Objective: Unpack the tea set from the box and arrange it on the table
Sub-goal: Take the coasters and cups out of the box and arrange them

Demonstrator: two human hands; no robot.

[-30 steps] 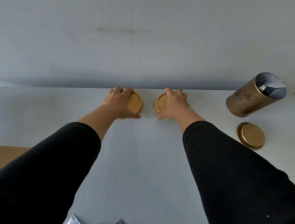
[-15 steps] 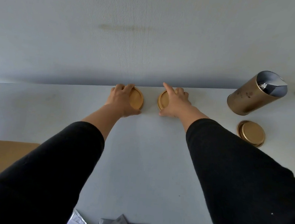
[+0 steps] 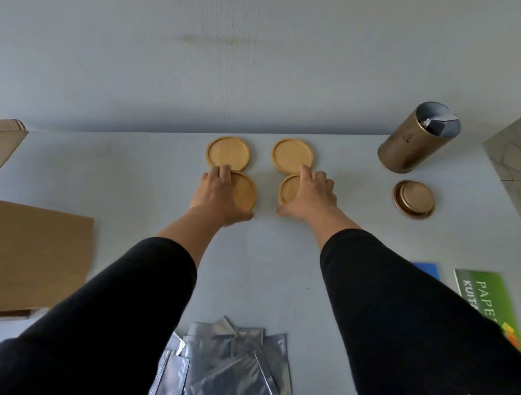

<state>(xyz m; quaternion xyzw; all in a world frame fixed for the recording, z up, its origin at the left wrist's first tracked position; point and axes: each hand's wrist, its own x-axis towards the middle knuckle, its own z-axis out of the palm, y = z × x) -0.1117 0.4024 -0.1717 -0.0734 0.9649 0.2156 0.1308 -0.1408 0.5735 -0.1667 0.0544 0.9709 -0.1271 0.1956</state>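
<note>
Four round wooden coasters lying in a two-by-two block toward the far edge of the white table (image 3: pixel 278 262): far-left coaster (image 3: pixel 228 152) and far-right coaster (image 3: pixel 292 155) sitting uncovered, near-left coaster (image 3: pixel 242 191) and near-right coaster (image 3: pixel 288 187) partly hidden under hands. Left hand (image 3: pixel 217 195) lying flat over the near-left coaster, fingers fairly straight and together, thumb reaching round its near edge. Right hand (image 3: pixel 311 197) pressing down on the near-right coaster, fingers spread loosely, fingertips touching the rim of the far-right coaster, thumb resting on the table at the near side. Standing well apart at far right, a gold tea tin (image 3: pixel 415 141) with open top (foil liner showing inside), its gold lid (image 3: pixel 413 198) lying just in front. Sitting at the left edge, a cardboard box (image 3: pixel 21 255). Lying at the near edge between the black sleeves, a pile of silver foil packets (image 3: pixel 231 371). Showing at right, a green leaflet (image 3: pixel 489 302)
</note>
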